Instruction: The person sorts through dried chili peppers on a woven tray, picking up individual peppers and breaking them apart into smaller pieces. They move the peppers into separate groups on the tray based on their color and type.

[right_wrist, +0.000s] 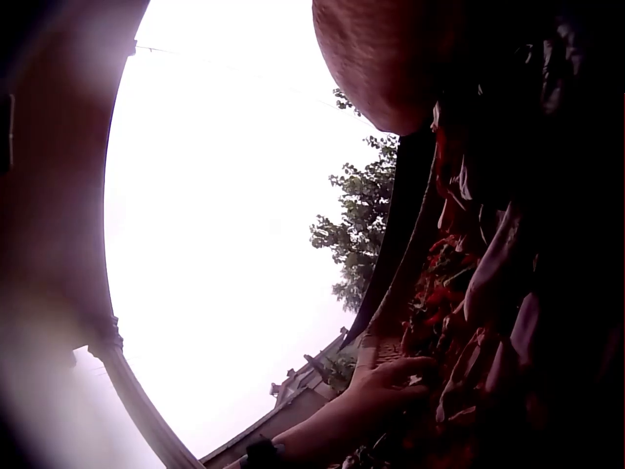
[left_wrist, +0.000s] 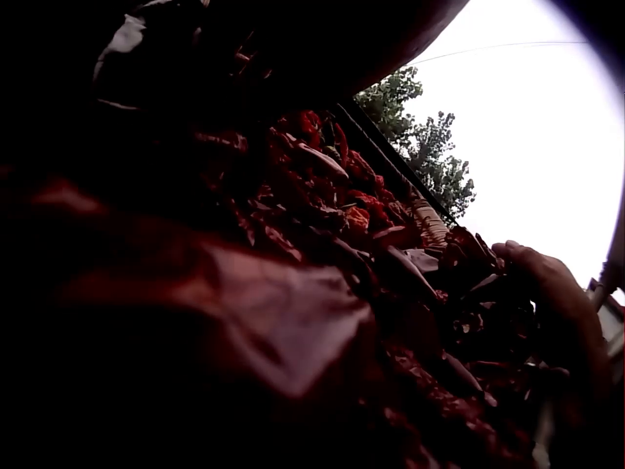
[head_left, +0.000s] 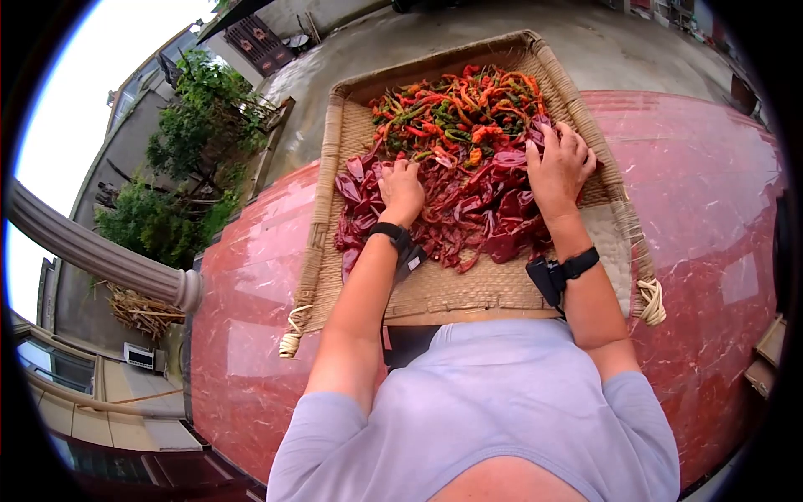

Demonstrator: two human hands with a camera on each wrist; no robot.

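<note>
Dark red dried chili peppers (head_left: 481, 205) cover the near half of a woven tray (head_left: 435, 299). Smaller red, orange and green chilies (head_left: 468, 105) lie heaped at its far end. My left hand (head_left: 403, 192) is down on the dark peppers left of centre, fingers bent forward; what lies under its fingertips is hidden. Over the right edge of the pile, my right hand (head_left: 559, 171) touches the dark peppers with spread fingers. The left wrist view shows this right hand (left_wrist: 557, 293) from the side. In the right wrist view the left hand (right_wrist: 376, 396) reaches onto the peppers.
The tray has a raised, bound rim (head_left: 577, 100) and lies directly before the person's body. Red marble-patterned paving (head_left: 694, 184) surrounds it. A fluted column (head_left: 109, 247) and green shrubs (head_left: 188, 125) are off to the left, with concrete ground (head_left: 619, 50) beyond.
</note>
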